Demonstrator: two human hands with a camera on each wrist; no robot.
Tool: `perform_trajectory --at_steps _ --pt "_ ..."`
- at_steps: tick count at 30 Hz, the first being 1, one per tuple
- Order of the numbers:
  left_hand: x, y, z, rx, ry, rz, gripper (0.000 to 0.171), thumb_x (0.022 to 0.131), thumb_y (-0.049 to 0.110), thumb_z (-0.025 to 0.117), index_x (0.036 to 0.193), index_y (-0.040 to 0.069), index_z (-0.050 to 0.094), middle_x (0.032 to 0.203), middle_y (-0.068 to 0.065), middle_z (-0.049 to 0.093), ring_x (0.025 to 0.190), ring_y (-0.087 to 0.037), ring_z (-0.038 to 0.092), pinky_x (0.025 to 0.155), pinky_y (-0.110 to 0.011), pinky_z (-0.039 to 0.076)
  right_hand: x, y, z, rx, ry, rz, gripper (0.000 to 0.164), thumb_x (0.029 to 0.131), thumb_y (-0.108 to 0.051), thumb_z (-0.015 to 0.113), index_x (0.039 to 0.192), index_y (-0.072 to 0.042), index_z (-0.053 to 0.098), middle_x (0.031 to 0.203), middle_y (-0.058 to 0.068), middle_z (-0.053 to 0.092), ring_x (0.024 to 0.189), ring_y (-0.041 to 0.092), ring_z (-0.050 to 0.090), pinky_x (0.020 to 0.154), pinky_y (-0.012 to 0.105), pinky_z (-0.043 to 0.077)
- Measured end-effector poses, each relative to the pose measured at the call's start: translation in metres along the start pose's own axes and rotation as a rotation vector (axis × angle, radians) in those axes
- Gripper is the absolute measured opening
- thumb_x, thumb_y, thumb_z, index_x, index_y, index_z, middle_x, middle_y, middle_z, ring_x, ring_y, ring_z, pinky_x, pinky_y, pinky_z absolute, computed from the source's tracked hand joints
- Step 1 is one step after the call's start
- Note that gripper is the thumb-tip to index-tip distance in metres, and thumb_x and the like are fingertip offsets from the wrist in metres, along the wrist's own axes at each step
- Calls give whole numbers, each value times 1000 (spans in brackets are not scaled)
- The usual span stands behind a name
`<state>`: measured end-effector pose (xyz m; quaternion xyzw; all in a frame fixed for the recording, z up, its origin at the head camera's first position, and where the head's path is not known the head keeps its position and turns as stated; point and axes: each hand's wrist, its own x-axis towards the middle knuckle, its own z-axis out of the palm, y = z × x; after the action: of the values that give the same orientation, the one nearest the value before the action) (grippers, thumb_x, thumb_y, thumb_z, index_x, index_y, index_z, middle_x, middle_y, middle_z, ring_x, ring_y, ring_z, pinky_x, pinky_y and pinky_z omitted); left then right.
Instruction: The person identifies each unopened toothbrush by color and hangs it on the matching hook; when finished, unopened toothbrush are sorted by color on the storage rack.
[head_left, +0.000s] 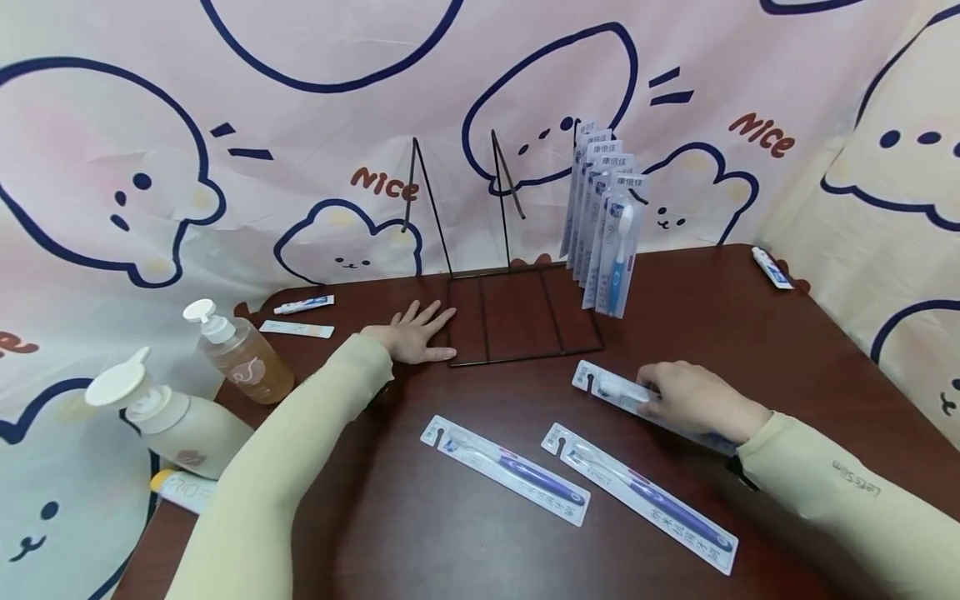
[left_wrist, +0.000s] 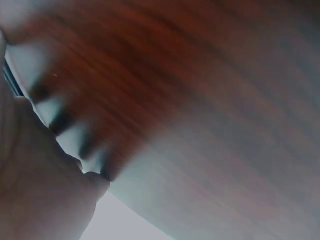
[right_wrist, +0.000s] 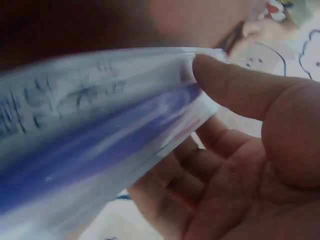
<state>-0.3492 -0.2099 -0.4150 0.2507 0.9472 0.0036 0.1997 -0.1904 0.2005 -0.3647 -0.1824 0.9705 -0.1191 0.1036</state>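
Note:
My right hand point(head_left: 697, 400) holds a packaged toothbrush point(head_left: 611, 390), its upper part showing beyond the fingers in the head view. In the right wrist view the thumb point(right_wrist: 235, 82) lies on the front of the pack and the fingers are behind it; a purple handle point(right_wrist: 100, 135) shows through the plastic. My left hand point(head_left: 411, 335) lies palm down with fingers spread, thumb at the left edge of the black wire rack point(head_left: 486, 321). The left wrist view shows that hand point(left_wrist: 40, 175) over the brown surface. Several packaged toothbrushes point(head_left: 621, 250) hang from the rack's right hook.
Two more purple toothbrushes in packs point(head_left: 510, 471) point(head_left: 637, 500) lie at the front. Pump bottles point(head_left: 255, 367) point(head_left: 187, 429) and a yellow-capped tube point(head_left: 183, 490) stand or lie left. Small toothpaste tubes point(head_left: 303, 305) point(head_left: 772, 268) lie near the back edge, beside a flat sachet point(head_left: 296, 329).

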Motion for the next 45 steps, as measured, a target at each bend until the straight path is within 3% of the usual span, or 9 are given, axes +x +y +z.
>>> perform_trajectory --at_steps 4,8,12,15,19,28,37,45 --pt "0 0 0 22 29 24 90 80 77 29 148 28 -3 154 -2 -7 136 -39 -5 103 -60 7 0 0 -16 83 111 -43 17 82 -21 70 95 -14 62 83 1 60 66 14 52 56 31 43" --pt "0 -2 1 42 45 40 91 78 80 26 148 30 -3 153 3 -8 137 -37 -4 103 -59 6 4 -11 -33 204 188 -91 23 83 -23 69 102 -14 60 94 5 63 75 18 58 62 39 51" --pt "-2 -3 0 46 47 46 93 76 81 25 148 29 -2 153 3 -8 137 -36 -4 103 -60 7 11 -29 -45 346 253 -155 35 86 -26 65 118 -12 55 107 8 62 87 22 62 70 46 51" --pt "-2 -3 0 45 41 49 94 76 81 25 148 28 -2 153 2 -7 137 -36 -3 103 -60 8 20 -45 -52 424 323 -219 43 87 -27 64 126 -13 52 114 7 60 91 21 62 73 45 51" --pt "-3 -2 0 45 43 48 94 76 81 24 149 27 -2 154 2 -6 137 -37 -3 103 -60 8 31 -68 -63 464 392 -262 42 87 -27 64 126 -16 51 114 4 59 87 19 63 69 41 52" --pt "-5 1 1 38 44 45 91 80 78 27 149 25 0 154 0 -5 137 -38 -2 102 -61 9 60 -99 -78 503 390 -248 43 88 -29 63 127 -14 52 116 5 58 98 22 60 78 45 49" --pt "-5 2 -2 33 41 38 91 81 76 30 149 24 1 154 0 -4 137 -38 -1 102 -61 9 92 -102 -79 492 381 -208 35 89 -31 60 121 -16 54 108 1 61 93 15 60 75 37 50" --pt "-3 1 0 35 27 23 90 80 77 28 148 27 -2 153 3 -8 137 -35 -4 104 -59 7 141 -104 -88 538 333 -135 36 92 -27 56 124 -11 52 109 4 61 93 16 59 75 34 49"
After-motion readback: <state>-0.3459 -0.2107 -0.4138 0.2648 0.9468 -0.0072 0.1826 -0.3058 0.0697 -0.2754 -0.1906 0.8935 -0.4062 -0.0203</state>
